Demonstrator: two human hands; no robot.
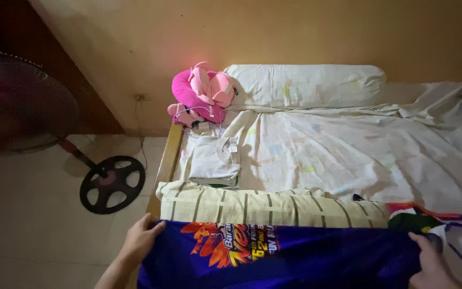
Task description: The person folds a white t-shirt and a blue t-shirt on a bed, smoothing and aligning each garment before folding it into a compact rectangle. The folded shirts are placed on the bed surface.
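Between my two hands, at the near edge of the bed (348, 155), a dark blue shirt (295, 262) is stretched flat, with an orange flame-like print just right of my left hand (141, 235). That hand is closed on the shirt's left edge, fingers curled over the cloth. My right hand (429, 262) pinches the opposite edge, thumb on top, so the fabric hangs taut between the two.

I judge the shirt to be light and limp, a thin and perhaps slightly slick knit that will sag wherever it is not held. It looks best handled by the side seams or shoulders, as it is gripped now, and not by the middle.

Just beyond my hands lies a cream striped cloth (274, 206), folded into a long band across the bed. Past my right hand a multicoloured garment (418, 217) peeks out, touching the shirt.

Farther out from my left hand sits a folded pale garment (213, 160), then a pink plush toy (201, 96) beside a white pillow (306, 85) at the wall. Well off to the left, on the floor, a fan (22, 101) rises from its round base (112, 184).
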